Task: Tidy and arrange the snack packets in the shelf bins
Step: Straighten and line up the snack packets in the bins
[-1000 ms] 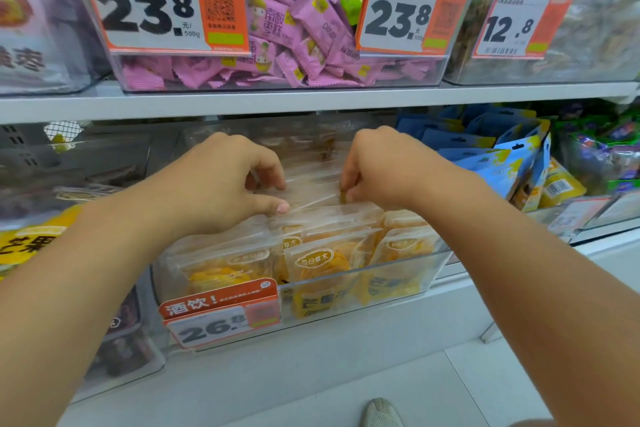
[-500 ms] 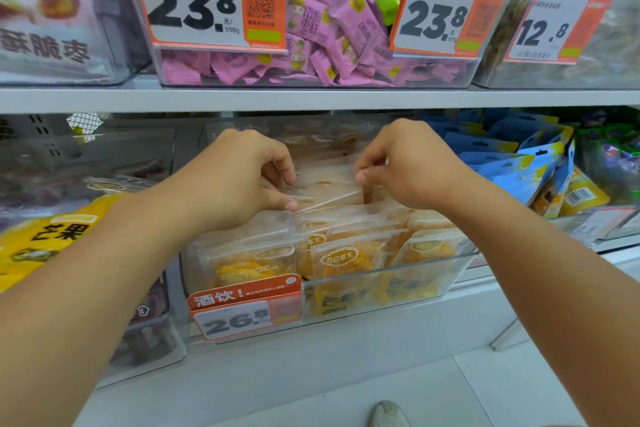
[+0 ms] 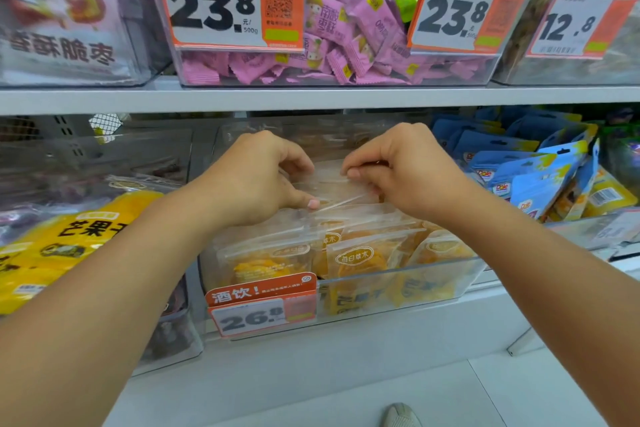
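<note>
A clear shelf bin [image 3: 450,281] on the lower shelf holds several transparent packets of orange dried fruit [image 3: 356,263], standing in rows. Both hands reach into the bin from above. My left hand [image 3: 256,180] pinches the top edge of a clear packet [image 3: 332,184] in the back rows, thumb underneath. My right hand [image 3: 398,170] pinches the same packet tops from the right side, fingers curled. The packets' lower parts behind the hands are hidden.
An orange price tag "26.8" [image 3: 259,305] hangs on the bin front. Yellow mango bags [image 3: 65,239] lie left, blue Dole packets [image 3: 530,163] right. The upper shelf [image 3: 311,97] carries a bin of pink candies [image 3: 346,31] just above my hands.
Both hands have shifted slightly along the packet tops and drawn closer together, still pinching them. The view has shifted so the bin sits further right.
</note>
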Tool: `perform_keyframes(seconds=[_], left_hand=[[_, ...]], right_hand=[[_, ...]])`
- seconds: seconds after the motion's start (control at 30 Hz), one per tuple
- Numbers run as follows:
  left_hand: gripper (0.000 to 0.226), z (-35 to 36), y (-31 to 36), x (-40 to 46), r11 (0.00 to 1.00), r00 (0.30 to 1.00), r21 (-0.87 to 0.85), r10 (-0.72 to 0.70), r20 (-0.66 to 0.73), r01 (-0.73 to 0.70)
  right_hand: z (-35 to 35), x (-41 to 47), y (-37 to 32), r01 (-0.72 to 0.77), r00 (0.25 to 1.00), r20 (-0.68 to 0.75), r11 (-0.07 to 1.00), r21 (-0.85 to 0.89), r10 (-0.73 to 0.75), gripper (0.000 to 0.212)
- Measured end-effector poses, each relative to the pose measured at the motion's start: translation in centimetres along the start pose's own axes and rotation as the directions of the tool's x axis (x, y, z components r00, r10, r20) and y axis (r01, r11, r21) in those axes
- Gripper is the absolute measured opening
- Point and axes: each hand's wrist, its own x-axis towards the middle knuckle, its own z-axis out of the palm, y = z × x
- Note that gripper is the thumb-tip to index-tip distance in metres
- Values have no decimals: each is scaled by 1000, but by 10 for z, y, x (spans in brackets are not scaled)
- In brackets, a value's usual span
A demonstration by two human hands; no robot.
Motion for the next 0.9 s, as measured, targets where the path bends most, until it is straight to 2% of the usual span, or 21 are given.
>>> perform_keyframes(seconds=[0.1, 0.17, 0.23, 0.3, 0.4, 0.43, 0.5, 0.57, 0.6, 0.67, 0.77, 0.83, 0.9], left_hand=[[45, 1, 0, 0, 1000, 1000, 7, 10, -11, -10], [42, 1, -1, 0, 1000, 1000, 2, 14, -9, -14], [40, 1, -3, 0, 1000, 1000, -1, 20, -3, -20], [39, 0, -5, -1, 999, 999, 17, 36, -14, -36], [38, -1, -8, -2, 995, 990, 63, 86, -112, -80], [40, -2, -10, -2, 990, 980, 103, 109, -165, -93], [53, -3, -14, -4, 972, 964, 217, 140, -226, -90], [73, -2, -16, -9, 945, 985, 324, 92, -143, -41], [79, -1, -15, -13, 930, 996, 367, 46, -75, -15], [76, 1, -15, -17, 890, 1000, 456, 4, -1, -3], [57, -3, -12, -17, 888, 993, 459, 63, -99, -11], [44, -6, -10, -14, 906, 979, 423, 95, -180, -10], [34, -3, -10, -10, 916, 981, 399, 102, -166, -28]], right_hand=[[1, -4, 4, -51, 997, -44, 993, 109, 56, 12], [1, -1, 4, -128, 992, -2, 986, 109, 129, 11], [0, 1, 0, -167, 984, 73, 986, 28, 164, 11], [-1, 0, -7, -108, 987, 102, 986, -128, 121, 12], [1, -6, -18, 3, 1000, 19, 943, -333, 3, 17], [4, -8, -21, 15, 1000, 14, 933, -359, -10, 27], [10, -12, -26, 2, 993, 113, 929, -371, 44, 55], [16, -12, -28, -33, 955, 259, 922, -386, 143, 73], [16, -11, -28, -46, 939, 299, 923, -381, 170, 74], [12, -7, -30, -48, 958, 253, 946, -321, 135, 62], [4, 2, -26, -40, 998, 28, 958, -284, 50, 32], [6, 5, -20, -66, 997, 7, 959, -275, 71, 22], [10, 8, -16, -94, 995, 10, 961, -258, 100, 14]])
